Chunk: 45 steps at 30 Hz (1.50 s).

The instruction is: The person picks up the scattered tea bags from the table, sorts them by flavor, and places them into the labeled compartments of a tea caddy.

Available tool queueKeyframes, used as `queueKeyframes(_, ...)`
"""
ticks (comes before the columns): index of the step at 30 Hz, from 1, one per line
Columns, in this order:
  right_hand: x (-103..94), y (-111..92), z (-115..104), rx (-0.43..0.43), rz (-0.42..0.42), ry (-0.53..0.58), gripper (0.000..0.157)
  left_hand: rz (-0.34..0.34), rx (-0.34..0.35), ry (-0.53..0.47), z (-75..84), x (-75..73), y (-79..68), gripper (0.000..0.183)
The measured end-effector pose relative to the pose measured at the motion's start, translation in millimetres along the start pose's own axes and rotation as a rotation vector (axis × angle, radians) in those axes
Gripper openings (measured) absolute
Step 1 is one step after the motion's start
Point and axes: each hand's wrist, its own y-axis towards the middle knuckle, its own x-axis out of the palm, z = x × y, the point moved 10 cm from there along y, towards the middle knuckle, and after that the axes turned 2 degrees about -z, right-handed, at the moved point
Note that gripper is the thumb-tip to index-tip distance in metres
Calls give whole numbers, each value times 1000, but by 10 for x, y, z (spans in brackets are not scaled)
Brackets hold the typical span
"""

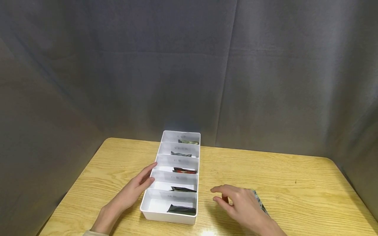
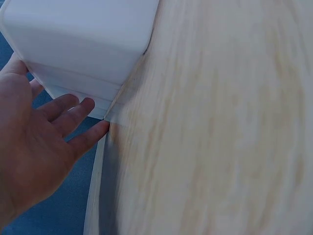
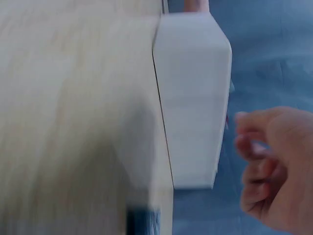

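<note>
A long white divided box (image 1: 168,216) stands on the table, with flat dark packets in its compartments. My left hand (image 1: 130,193) rests at the box's left side, its thumb and a fingertip touching the rim. In the left wrist view, the left hand's (image 2: 39,142) fingers lie loosely bent beside the white wall. Right of the box, my right hand (image 1: 240,205) hovers with loosely bent fingers, thumb and index apart, nothing between them. A patterned packet (image 1: 257,198) lies on the table, partly hidden behind that hand.
A pale wooden table (image 1: 280,177) extends on both sides of the box. Grey curtains (image 1: 183,72) hang behind the table and at its sides. A black-and-red packet (image 1: 184,170) sits in the box's middle compartment, and a dark packet (image 1: 181,209) in the nearest one.
</note>
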Motion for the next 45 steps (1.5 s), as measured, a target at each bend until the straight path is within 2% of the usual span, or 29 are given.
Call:
queueKeyframes(4,-56,-128,369,132,-115,-57,21,-11,-3,-5,-3,23,8,55)
queueKeyframes(9,-84,-285,805,293,-269,-41,23,0,-12,56,-8,5,-7,54)
queueKeyframes(13,-131,-404,1118,403,-330,-72,23,11,-11,113,2,-20,-22,52)
queueKeyframes(16,-150,-483,1285,455,-358,-96,24,9,1,138,19,-31,-25,52)
queueKeyframes(26,-84,-632,1474,478,-445,-76,28,17,36,204,49,-55,-26,52)
queueKeyframes(33,-6,-671,1505,438,-493,-40,31,17,37,210,61,-54,-22,52)
queueKeyframes(38,31,-660,1485,385,-504,-29,28,18,33,201,70,-52,-19,53)
queueKeyframes(41,58,-666,1490,387,-507,-21,23,19,31,193,65,-55,-21,53)
queueKeyframes(45,58,-668,1518,411,-477,-38,10,20,28,190,48,-54,-20,53)
